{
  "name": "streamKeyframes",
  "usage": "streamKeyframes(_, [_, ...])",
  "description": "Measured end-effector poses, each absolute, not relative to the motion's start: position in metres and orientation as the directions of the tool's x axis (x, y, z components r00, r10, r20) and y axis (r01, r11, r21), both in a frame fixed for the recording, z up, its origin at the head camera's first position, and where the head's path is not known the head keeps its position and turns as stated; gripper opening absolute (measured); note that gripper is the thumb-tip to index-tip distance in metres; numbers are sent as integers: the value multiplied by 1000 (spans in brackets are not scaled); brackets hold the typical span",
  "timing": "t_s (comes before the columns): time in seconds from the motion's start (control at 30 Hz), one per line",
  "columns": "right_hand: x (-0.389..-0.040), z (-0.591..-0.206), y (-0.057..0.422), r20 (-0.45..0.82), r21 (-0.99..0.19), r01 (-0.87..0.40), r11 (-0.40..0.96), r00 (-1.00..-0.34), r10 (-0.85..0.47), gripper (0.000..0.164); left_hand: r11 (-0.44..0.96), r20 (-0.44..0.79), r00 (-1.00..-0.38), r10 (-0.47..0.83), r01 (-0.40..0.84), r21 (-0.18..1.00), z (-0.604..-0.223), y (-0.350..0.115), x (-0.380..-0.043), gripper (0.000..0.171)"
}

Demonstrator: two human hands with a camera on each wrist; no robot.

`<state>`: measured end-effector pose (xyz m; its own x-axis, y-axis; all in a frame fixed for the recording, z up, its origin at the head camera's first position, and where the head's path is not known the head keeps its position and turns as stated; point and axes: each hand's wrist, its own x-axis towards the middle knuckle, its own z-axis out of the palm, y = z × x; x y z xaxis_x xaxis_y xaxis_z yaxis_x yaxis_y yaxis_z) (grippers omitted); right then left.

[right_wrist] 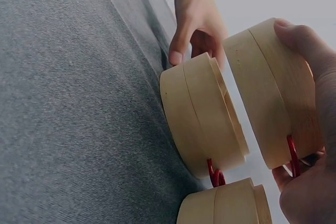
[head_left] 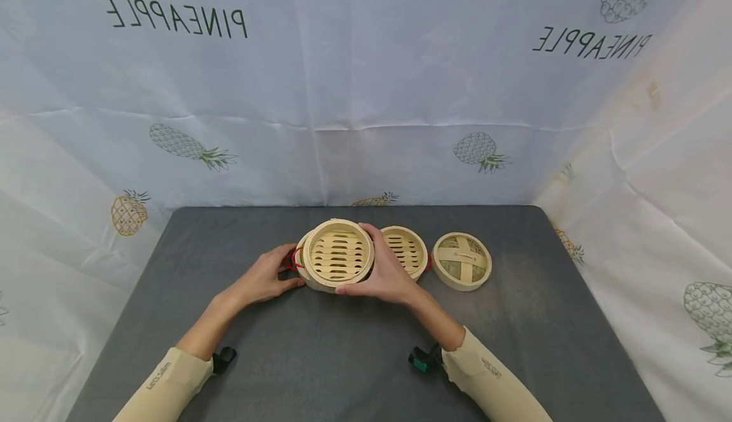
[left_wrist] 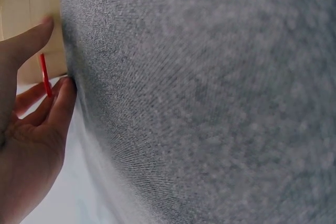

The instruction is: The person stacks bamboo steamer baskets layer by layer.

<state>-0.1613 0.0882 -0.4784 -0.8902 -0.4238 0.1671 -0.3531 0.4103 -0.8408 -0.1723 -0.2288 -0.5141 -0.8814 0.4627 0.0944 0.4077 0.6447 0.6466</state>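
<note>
Head view, raised steamer [head_left: 338, 251], open side up, slots [head_left: 337, 264] crosswise

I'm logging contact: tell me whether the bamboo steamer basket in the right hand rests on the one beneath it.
No, the right wrist view shows a gap between the upper bamboo steamer basket and the lower basket.

Left hand [head_left: 269, 276], right hand [head_left: 389, 274] bare. Left sleeve [head_left: 162, 391] pale cream, small dark lettering [head_left: 158, 375]; right sleeve [head_left: 497, 384] matching, also lettered. Black device [head_left: 224, 360] beside left sleeve; second black device [head_left: 433, 357], green patch [head_left: 420, 365], beside right sleeve.
</note>
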Motion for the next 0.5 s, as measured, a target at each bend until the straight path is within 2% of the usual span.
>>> streamKeyframes(0.5, [-173, -482, 83, 152, -852, -335, 402, -894, -422, 128, 631, 88, -882, 463, 397, 667, -514, -227, -168, 78])
